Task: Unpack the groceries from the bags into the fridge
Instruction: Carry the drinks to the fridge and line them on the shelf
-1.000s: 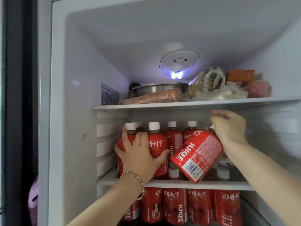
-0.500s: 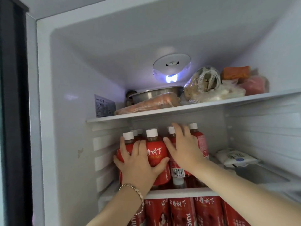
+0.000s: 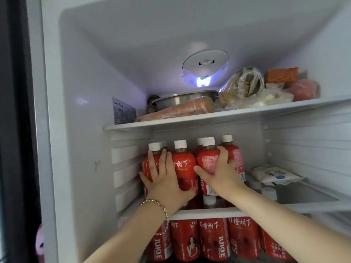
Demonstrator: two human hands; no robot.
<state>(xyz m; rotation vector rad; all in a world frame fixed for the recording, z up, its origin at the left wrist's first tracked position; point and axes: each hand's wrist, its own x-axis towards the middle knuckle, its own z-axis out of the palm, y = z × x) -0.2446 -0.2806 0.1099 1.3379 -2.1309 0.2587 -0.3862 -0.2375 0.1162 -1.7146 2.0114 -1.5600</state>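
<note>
- Now grasping the front bottle (image 3: 208, 162) with the right hand (image 3: 222, 175), upright on the shelf (image 3: 209, 212) just below.
- Just left, pressing flat-fingered on neighbouring bottles (image 3: 183, 168) with the left hand (image 3: 165, 181).
- Could tip one off the edge if shoved unevenly.

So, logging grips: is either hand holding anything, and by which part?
The right hand grips a bottle round its labelled middle; the left hand only presses flat on neighbouring bottles.

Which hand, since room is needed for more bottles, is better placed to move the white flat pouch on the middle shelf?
Likely right. The right hand, gripping a white-capped red juice bottle, is nearer the white flat pouch; the left hand presses other bottles by the left wall.
</note>
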